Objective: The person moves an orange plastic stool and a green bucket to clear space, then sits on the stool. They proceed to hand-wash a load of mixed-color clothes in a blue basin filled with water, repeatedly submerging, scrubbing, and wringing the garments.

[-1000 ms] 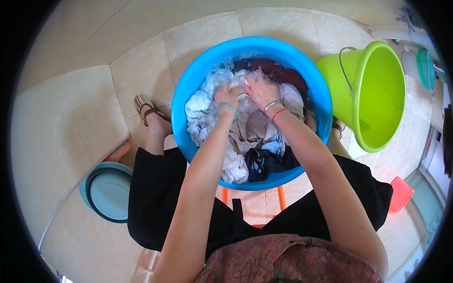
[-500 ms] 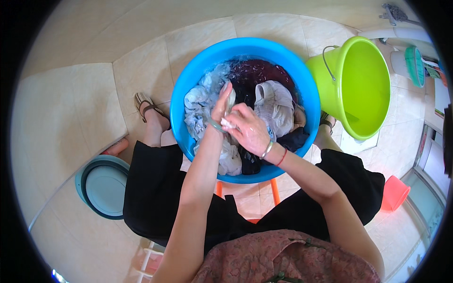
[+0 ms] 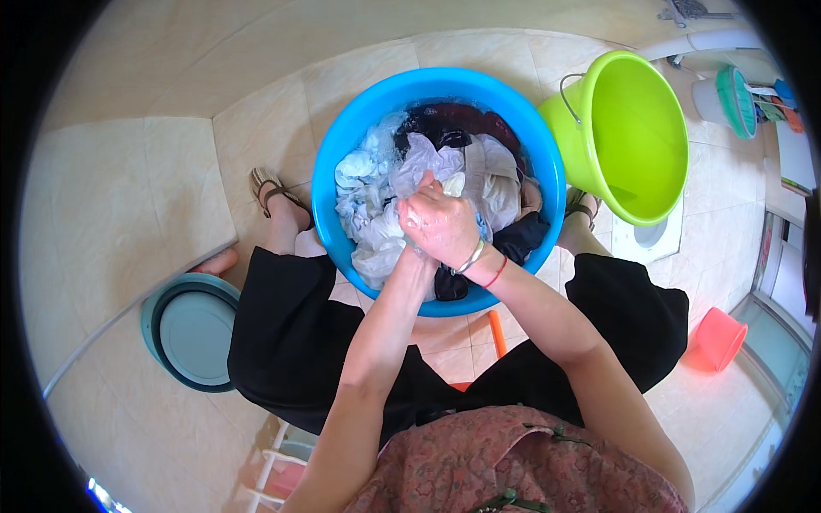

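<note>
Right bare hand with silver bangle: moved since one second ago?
Yes: the right hand moved toward the near rim of the round blue plastic basin.

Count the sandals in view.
2: the left sandal, left of the basin; the right sandal, right of it, partly hidden by the bucket.

Black trousers point(image 3: 286, 350), reddish patterned top point(image 3: 479, 453)

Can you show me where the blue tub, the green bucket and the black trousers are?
Blue tub point(image 3: 325, 197): head view, on the left part of its rim.
Green bucket point(image 3: 641, 128): head view, on its inside surface.
Black trousers point(image 3: 633, 333): head view, on the person's right leg.
</note>
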Demonstrator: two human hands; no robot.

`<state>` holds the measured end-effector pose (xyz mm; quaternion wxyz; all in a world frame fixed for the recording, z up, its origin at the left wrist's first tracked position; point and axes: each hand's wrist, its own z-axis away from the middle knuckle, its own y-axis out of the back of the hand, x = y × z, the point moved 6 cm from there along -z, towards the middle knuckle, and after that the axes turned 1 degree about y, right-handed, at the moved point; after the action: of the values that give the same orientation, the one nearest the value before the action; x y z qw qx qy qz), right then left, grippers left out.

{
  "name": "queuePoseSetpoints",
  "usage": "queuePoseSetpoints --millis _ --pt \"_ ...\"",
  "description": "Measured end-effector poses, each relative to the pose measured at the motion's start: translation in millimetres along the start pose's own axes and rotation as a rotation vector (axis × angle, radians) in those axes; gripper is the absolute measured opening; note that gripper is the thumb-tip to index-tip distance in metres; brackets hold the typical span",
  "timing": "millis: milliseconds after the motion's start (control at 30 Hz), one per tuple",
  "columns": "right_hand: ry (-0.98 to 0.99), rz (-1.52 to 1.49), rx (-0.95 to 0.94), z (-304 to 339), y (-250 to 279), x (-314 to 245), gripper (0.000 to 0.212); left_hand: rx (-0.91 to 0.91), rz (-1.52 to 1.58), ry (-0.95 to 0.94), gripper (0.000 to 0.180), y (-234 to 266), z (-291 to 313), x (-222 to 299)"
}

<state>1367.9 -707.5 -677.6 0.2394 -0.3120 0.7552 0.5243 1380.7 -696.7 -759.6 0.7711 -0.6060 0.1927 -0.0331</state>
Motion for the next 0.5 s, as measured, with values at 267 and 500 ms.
queuePoseSetpoints --millis 267,500 --pt "-0.37 0.217 -0.167 7.6 -8.1 149.0 0.03 0.675 -0.735 0.04 0.043 45.4 -9.6 45.2" --pt "-0.258 -0.136 -0.035 -33.7 -29.2 170.4 0.03 0.367 -1.22 -0.131 0.056 27.8 -82.3 90.9"
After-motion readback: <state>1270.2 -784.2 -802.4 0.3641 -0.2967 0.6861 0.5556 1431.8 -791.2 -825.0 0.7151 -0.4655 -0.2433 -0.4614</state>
